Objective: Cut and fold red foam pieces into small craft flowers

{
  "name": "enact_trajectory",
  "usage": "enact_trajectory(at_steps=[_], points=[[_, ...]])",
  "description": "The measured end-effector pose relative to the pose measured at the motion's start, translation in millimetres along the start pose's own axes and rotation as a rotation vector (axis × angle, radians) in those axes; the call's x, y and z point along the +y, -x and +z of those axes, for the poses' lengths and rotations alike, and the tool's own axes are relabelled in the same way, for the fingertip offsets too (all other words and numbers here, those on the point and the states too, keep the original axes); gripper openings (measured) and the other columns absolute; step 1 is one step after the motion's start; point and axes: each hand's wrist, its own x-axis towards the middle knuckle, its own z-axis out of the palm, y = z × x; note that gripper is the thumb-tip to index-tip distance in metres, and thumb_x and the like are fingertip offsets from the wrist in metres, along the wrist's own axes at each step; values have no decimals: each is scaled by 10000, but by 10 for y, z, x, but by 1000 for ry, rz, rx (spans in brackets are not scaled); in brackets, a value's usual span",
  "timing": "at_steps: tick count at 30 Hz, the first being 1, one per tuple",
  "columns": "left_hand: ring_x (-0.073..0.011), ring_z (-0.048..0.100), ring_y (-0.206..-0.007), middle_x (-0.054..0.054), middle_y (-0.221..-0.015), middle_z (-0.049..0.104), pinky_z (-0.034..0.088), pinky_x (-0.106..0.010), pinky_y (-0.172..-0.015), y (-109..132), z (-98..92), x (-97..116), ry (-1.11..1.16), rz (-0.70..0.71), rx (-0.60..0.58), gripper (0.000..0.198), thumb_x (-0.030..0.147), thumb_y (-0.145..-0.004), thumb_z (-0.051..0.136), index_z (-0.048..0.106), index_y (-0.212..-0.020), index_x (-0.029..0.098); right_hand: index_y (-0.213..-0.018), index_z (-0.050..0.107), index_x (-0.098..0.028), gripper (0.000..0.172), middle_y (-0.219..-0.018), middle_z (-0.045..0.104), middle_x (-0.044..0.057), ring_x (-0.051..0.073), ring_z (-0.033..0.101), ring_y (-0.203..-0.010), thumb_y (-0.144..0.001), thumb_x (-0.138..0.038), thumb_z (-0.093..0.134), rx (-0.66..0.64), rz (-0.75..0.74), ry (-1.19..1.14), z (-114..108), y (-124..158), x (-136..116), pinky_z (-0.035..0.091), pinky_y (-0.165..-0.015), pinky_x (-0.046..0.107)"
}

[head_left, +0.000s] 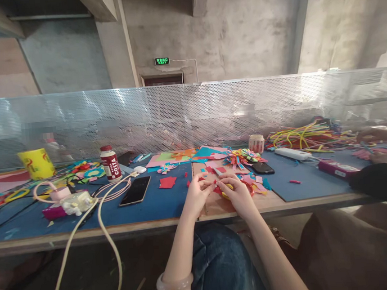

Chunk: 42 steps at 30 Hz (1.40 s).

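Note:
My left hand [199,193] and my right hand [237,194] meet fingertip to fingertip above the brown board [216,210]. Both are closed in a pinch around something very small that I cannot make out. Red paper pieces [210,169] lie just beyond the fingers. Under and beside my right hand is a red and yellow loop [250,188], partly hidden, perhaps scissor handles. Pink and blue paper scraps [258,180] lie to its right. Several colourful paper flowers [238,158] sit behind it. Left of my hands lies a red paper piece [167,182].
Left on the blue mat are a dark phone [135,190], a Costa bottle [110,164], a yellow tape roll [37,164] and a cable [108,231] hanging over the edge. Right are another phone [262,168], a power strip [293,154], pipe cleaners [301,136] and a person's dark sleeve [383,185].

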Motion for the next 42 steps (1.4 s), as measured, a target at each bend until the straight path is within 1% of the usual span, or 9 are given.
enact_trajectory(at_steps=[6,9,14,18,22,27,31,36,42], points=[[-173,607,-827,-61,-860,646,459,-295,-758,21,5,56,-20,21,-50,391,296,-716,648,526,-1065,172,-753,626,-206,268,-976,527,67,205,533,-947,-796,-446,515,27,-30,-16,33,-2,30,457,-792,326],[-168,609,-792,-57,-873,644,460,-246,-645,23,3,86,-49,35,-58,335,306,-731,620,575,-1039,182,-843,622,-217,293,-957,562,58,198,536,-939,-830,-455,451,62,-15,-33,44,-8,32,432,-816,325],[-166,613,-743,-66,-837,633,438,-214,-553,-3,-7,63,-4,17,53,287,298,-724,608,590,-973,156,-647,618,-210,451,-745,606,47,218,553,-907,-848,-521,361,160,40,5,40,10,-19,355,-865,320],[-171,622,-752,-70,-851,627,443,-213,-557,-22,-14,12,66,16,134,276,298,-716,613,567,-946,152,-781,626,-204,402,-422,487,-21,195,565,-657,-864,-465,331,198,131,-64,35,44,-54,387,-731,297],[-165,629,-752,-61,-849,629,432,-199,-552,-31,-25,-19,70,6,135,263,299,-713,616,574,-934,163,-847,611,-169,268,-361,453,-66,129,412,-392,-810,-281,370,171,184,-101,40,69,-51,347,-519,254],[-164,623,-747,-52,-806,629,434,-199,-542,-47,-25,-28,65,4,133,245,293,-692,632,590,-895,164,-875,608,-152,278,-326,416,-87,97,336,-329,-748,-214,369,169,202,-184,40,81,-52,320,-471,232],[-160,615,-705,-35,-761,613,465,-225,-546,-50,-11,-24,127,0,156,208,268,-659,651,563,-812,157,-832,624,-172,268,-365,448,-69,113,407,-401,-748,-205,371,137,181,-177,32,76,-47,367,-554,245],[-155,599,-703,-36,-765,589,492,-247,-563,-47,2,-13,170,-18,185,177,224,-649,638,534,-770,146,-483,472,-185,284,-833,563,35,157,529,-801,-749,-283,476,244,48,-94,46,53,-29,378,-758,272],[-167,608,-725,-60,-782,605,488,-240,-556,-52,10,5,173,-43,196,180,203,-654,625,539,-798,139,-726,491,-209,257,-846,491,17,181,456,-895,-781,-452,427,402,93,-82,51,17,-39,328,-829,332]])
